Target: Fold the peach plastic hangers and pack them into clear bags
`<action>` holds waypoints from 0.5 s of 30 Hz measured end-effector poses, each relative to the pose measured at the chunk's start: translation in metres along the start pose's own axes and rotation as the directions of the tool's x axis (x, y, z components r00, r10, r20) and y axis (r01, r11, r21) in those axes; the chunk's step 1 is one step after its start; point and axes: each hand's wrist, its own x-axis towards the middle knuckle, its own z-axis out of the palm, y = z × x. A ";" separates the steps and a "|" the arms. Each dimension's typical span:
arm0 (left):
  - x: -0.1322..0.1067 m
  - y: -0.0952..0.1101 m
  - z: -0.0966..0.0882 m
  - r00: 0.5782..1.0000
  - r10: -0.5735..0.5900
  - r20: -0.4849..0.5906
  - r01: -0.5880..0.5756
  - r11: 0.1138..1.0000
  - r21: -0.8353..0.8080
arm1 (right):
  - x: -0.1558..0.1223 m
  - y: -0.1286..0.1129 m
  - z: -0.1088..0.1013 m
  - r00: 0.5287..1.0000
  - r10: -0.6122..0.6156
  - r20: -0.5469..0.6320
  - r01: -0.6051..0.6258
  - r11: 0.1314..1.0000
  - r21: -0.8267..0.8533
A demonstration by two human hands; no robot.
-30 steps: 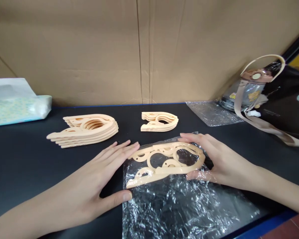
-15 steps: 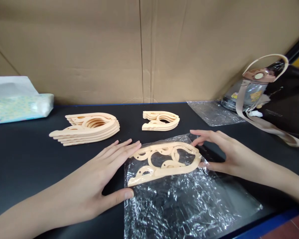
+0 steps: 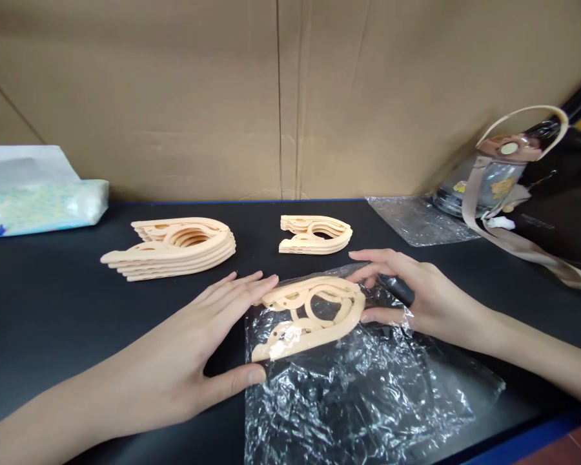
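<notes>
bagged hangers (image 3: 319, 336) lie, we see, long axis left-to-right between spread left hand (image 3: 188, 349), forked end, and loosely curved, unclenched right hand (image 3: 430, 302), rounded end.

A matte black tabletop (image 3: 43, 310) with a blue front edge (image 3: 523, 442) carries everything. At its near middle lies a crinkled, clear plastic bag (image 3: 358, 387) with cream arch-shaped openwork plastic pieces (image 3: 314, 337) inside. Beyond it are two stacks: a larger cream stack of arched openwork pieces (image 3: 184, 263) to the left, and a smaller cream arched stack (image 3: 319, 247) near the middle. A white-and-pastel soft tissue pack (image 3: 39, 200) lies far left; at the right rear, a flat clear plastic sheet (image 3: 407, 221) lies beside a transparent, beige-strapped bottle (image 3: 498, 177).
</notes>
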 end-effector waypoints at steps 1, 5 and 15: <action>0.000 0.001 0.002 0.999 -0.020 -0.029 0.019 1.000 -0.018 | 0.001 -0.001 0.000 1.000 0.000 0.008 0.000 1.000 0.002; -0.002 0.005 0.006 0.997 -0.048 -0.062 0.045 0.998 -0.046 | 0.003 -0.002 0.002 1.000 0.001 0.030 -0.001 1.000 0.013; -0.002 0.007 0.007 0.995 -0.065 -0.075 0.061 0.996 -0.060 | -0.002 -0.002 0.011 0.993 -0.106 -0.060 0.101 0.991 -0.085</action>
